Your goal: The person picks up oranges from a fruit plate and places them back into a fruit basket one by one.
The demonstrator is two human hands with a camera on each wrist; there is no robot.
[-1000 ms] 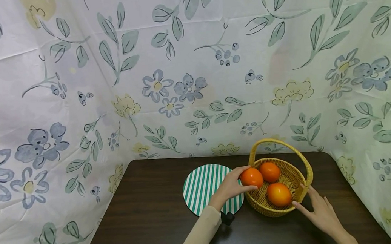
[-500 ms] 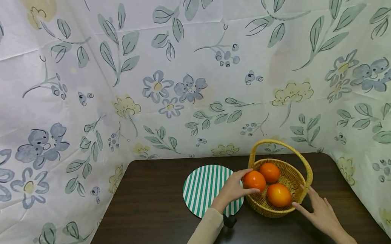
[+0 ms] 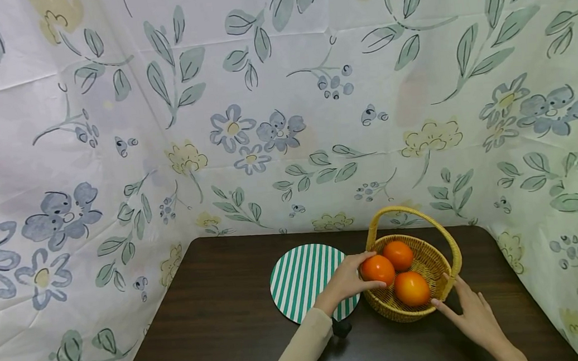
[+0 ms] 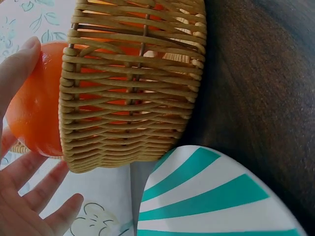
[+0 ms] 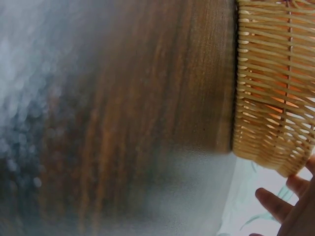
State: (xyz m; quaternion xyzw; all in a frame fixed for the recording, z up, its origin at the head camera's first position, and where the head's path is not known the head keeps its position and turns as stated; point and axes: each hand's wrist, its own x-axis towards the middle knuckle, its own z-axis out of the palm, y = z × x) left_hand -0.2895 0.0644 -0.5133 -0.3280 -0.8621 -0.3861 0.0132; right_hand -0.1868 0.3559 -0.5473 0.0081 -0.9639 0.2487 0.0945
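My left hand [image 3: 343, 282] holds a glossy round orange fruit [image 3: 378, 270] between thumb and fingers at the left side of a yellow wicker basket [image 3: 398, 312]. In the left wrist view this fruit [image 4: 42, 105] lies partly below the woven rim, partly above it. Two similar fruits sit inside the basket, one farther back [image 3: 398, 255] and one near the front [image 3: 413, 288]. At the basket's right side, my right hand [image 3: 474, 314] holds the rim by the handle's base, with the thumb in front and a fingertip over the edge.
A round board with green and white stripes [image 3: 301, 280] lies left of the basket, partly under my left forearm. The basket's tall arched handle [image 3: 417, 212] rises over it. The dark wooden table [image 3: 218, 319] meets a floral cloth [image 3: 264, 120] behind and at both sides.
My left hand has moved slightly right and down with its fruit, deeper over the basket and closer to the other two. The right hand and the basket have stayed in place.
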